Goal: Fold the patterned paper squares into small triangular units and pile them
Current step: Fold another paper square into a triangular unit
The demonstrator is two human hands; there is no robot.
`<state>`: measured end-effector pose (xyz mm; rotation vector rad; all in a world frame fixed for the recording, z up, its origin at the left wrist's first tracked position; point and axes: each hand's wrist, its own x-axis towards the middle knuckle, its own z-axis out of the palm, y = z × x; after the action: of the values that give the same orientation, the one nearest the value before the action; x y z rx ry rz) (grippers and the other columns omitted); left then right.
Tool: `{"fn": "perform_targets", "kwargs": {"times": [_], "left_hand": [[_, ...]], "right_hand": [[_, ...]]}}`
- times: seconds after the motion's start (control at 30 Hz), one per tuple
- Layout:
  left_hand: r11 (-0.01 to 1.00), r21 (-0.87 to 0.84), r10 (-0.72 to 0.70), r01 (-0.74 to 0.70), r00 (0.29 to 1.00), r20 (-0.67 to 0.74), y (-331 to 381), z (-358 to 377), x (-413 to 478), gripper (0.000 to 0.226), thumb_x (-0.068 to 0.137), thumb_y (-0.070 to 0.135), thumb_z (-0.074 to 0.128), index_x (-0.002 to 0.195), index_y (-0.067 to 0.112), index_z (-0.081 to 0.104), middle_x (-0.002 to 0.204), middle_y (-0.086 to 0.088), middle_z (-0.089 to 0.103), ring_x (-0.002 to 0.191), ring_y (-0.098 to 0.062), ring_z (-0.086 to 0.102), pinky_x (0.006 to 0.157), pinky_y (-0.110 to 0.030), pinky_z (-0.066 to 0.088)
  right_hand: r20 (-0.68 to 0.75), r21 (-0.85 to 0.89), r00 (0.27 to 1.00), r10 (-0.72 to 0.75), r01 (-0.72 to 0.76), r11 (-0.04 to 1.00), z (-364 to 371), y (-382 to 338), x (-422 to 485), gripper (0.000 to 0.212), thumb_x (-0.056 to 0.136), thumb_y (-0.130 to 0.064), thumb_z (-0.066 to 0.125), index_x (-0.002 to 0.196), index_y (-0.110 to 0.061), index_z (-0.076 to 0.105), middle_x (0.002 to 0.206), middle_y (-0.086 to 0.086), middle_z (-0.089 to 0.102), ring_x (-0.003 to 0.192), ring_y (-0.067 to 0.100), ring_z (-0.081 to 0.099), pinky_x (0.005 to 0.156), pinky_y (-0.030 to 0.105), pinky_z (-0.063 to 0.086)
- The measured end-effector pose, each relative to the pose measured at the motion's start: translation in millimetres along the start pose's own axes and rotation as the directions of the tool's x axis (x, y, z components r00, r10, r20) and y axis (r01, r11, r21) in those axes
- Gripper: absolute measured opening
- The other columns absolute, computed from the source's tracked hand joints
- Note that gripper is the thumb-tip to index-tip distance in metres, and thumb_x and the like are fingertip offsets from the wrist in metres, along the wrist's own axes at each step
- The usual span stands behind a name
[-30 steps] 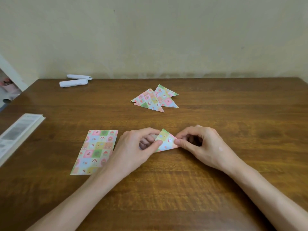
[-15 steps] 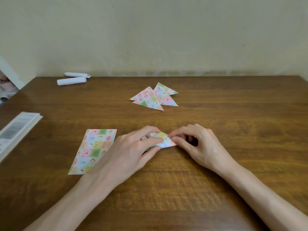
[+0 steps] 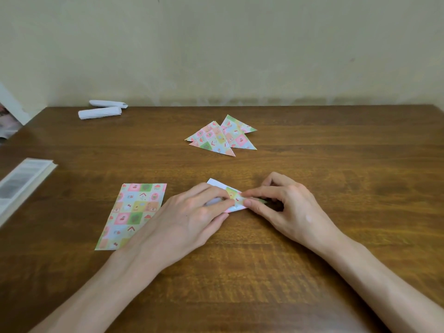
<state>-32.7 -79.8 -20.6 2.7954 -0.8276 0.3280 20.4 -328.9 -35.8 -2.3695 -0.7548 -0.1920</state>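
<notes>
A small patterned paper piece [image 3: 234, 197], partly folded with a white corner showing at its far left, lies on the wooden table [image 3: 312, 248] between my hands. My left hand [image 3: 189, 217] covers its left part, thumb and forefinger pinching it. My right hand [image 3: 286, 207] pinches its right end with thumb and forefinger. A flat patterned sheet [image 3: 132, 213] lies just left of my left hand. Farther back sits a pile of folded triangles [image 3: 221, 137]. Much of the piece being folded is hidden under my fingers.
Two rolled white papers [image 3: 102, 110] lie at the table's back left by the wall. A printed booklet [image 3: 19, 182] juts in over the left edge. More printed papers [image 3: 7, 121] lean at the far left.
The folded piece has been pressed flatter against the table, and a white corner now sticks out behind my left fingers. Both hands stayed on it, shifting slightly.
</notes>
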Motion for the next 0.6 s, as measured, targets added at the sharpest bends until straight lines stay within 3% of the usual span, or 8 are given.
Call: {"fn": "perform_targets", "kwargs": {"times": [0.17, 0.6], "left_hand": [[1.0, -0.008, -0.012, 0.012, 1.0, 0.011, -0.7, 1.5, 0.2, 0.036, 0.106, 0.039, 0.046, 0.132, 0.027, 0.068, 0.13, 0.016, 0.056, 0.12, -0.003, 0.052, 0.074, -0.025, 0.057], [0.997, -0.065, -0.036, 0.036, 0.999, -0.001, -0.3, 1.4, 1.4, 0.033, 0.105, 0.037, 0.05, 0.129, 0.027, 0.07, 0.128, 0.017, 0.057, 0.118, -0.002, 0.052, 0.072, -0.024, 0.054]], "right_hand": [[-0.007, -0.02, 1.0, -0.001, 0.001, 1.0, 0.9, 0.2, -0.1, 0.031, 0.094, -0.059, 0.061, 0.115, -0.043, 0.076, 0.091, -0.019, 0.052, 0.085, -0.002, 0.054, 0.07, 0.016, 0.038], [-0.01, -0.022, 1.0, 0.001, -0.001, 1.0, 2.9, 0.4, 0.2, 0.034, 0.093, -0.061, 0.059, 0.115, -0.041, 0.077, 0.089, -0.017, 0.056, 0.086, 0.005, 0.056, 0.069, 0.024, 0.047]]}}
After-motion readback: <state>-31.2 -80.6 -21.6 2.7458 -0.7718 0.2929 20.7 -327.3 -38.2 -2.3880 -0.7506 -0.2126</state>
